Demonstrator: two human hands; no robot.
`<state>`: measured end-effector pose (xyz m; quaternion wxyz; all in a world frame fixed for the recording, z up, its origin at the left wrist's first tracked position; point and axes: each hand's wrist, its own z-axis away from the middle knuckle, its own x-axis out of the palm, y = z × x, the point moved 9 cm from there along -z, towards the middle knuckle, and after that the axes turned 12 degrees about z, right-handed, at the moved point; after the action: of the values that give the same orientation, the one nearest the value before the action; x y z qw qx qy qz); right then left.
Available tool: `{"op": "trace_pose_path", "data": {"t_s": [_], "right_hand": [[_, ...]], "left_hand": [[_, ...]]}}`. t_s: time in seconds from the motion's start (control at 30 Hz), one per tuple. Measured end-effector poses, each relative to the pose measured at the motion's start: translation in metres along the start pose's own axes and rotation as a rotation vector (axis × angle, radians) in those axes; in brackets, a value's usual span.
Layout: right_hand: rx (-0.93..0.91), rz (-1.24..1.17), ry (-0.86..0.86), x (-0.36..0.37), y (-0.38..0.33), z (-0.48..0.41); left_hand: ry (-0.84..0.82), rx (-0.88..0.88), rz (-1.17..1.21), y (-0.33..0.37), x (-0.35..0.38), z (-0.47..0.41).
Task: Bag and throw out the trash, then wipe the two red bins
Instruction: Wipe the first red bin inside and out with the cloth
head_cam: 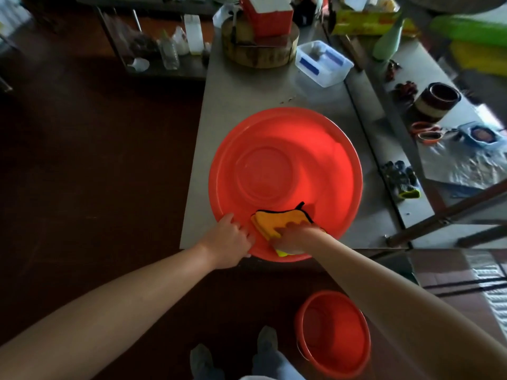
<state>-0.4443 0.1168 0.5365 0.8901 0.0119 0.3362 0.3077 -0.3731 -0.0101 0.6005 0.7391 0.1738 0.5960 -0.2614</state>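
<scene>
We take the large round red plastic basin [285,149] as the reference for all positions. It sits upright on the grey metal table [233,86], and its near rim overhangs the table's near edge.

The left hand [230,239] is at the near-left rim of the basin. Its fingers are curled over the rim and grip it.

The right hand [296,238] is just inside the near rim, beside the left hand. Its fingers are bent over the folded orange-yellow cloth with black edging [274,220] and hold it against the basin's inner wall. We cannot tell where the thumb lies.

The smaller round red plastic bin [333,333] stands on the dark floor, below the basin and to its near right, well apart from both hands.

Beyond the far rim of the basin, we note a clear rectangular plastic container [323,63] and a round wooden chopping block [259,48] on the same table.
</scene>
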Motion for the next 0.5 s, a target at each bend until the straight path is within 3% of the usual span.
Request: {"op": "trace_pose_path", "data": {"t_s": [0.1,0.27,0.37,0.5], "right_hand": [[0.000,-0.003,0.008,-0.006,0.002,-0.022],[-0.011,0.045,0.163,-0.025,0.004,-0.059],[-0.033,-0.085,0.102,-0.027,0.003,-0.081],[-0.002,-0.057,0.039,-0.029,0.006,-0.078]], "left_hand": [[-0.002,-0.002,-0.021,0.003,0.006,0.001],[-0.029,-0.005,-0.038,0.005,0.013,-0.001],[-0.022,-0.010,-0.053,0.005,0.016,-0.004],[-0.043,-0.019,-0.052,0.002,0.014,-0.006]]}}
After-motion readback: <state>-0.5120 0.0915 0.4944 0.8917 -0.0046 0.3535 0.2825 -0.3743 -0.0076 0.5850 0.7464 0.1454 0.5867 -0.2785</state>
